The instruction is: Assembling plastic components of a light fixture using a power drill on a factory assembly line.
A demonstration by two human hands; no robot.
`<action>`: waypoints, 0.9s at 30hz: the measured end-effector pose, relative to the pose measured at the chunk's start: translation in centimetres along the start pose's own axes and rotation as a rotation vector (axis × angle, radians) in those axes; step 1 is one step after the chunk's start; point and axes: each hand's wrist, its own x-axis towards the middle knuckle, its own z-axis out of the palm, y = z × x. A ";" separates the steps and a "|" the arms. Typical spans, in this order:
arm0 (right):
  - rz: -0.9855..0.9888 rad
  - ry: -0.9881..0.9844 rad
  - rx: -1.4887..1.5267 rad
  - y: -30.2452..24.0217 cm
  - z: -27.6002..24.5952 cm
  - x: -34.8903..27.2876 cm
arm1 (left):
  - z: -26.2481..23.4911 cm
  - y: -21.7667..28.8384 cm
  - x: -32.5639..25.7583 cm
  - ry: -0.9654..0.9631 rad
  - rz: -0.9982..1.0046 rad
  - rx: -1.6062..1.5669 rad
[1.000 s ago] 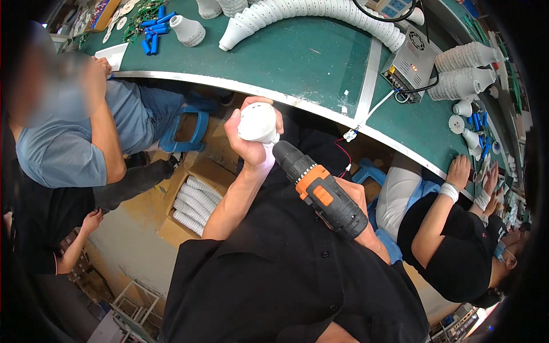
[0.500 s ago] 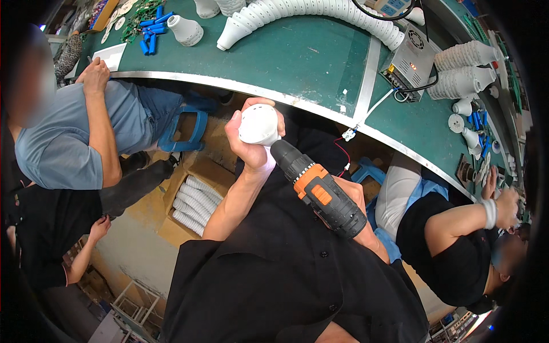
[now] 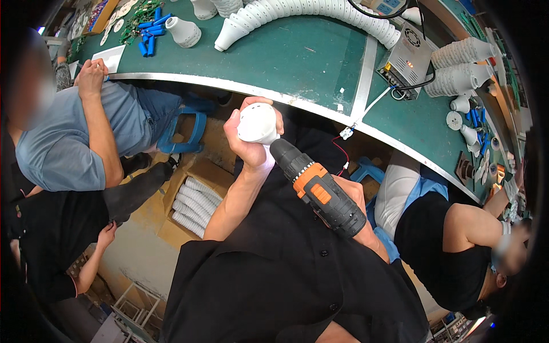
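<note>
My left hand (image 3: 247, 150) is wrapped round a white plastic lamp housing (image 3: 257, 122), holding it just off the front edge of the bench. A black and orange cordless drill (image 3: 321, 191) is in my right hand (image 3: 353, 199), whose fingers are mostly hidden behind the drill's body. The drill's chuck points up and left, and its tip meets the lower right side of the housing. Bright light falls on my left wrist beside the chuck. Whatever bit or screw is at the contact point is hidden.
On the green bench (image 3: 297, 57) lie a long curved stack of white housings (image 3: 309, 8), blue cylinders (image 3: 151, 43) and a metal power supply (image 3: 407, 57) with cables. A carton (image 3: 166, 231) of stacked housings stands on the floor. People sit left and right of me.
My hands, the housing and the drill stay nearly still. The person on the right has leaned and moved their arms toward the bench; the lower-left person's hand has shifted.
</note>
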 end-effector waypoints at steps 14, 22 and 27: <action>-0.012 -0.009 -0.007 0.0 -0.3 -0.3 | -0.7 0.1 0.6 -0.056 0.003 0.002; -0.029 0.039 -0.009 -0.1 0.0 -0.4 | -1.1 0.0 0.8 -0.036 0.001 -0.011; -0.037 0.009 -0.002 0.0 0.0 -0.4 | -1.3 0.3 0.9 -0.020 0.005 -0.018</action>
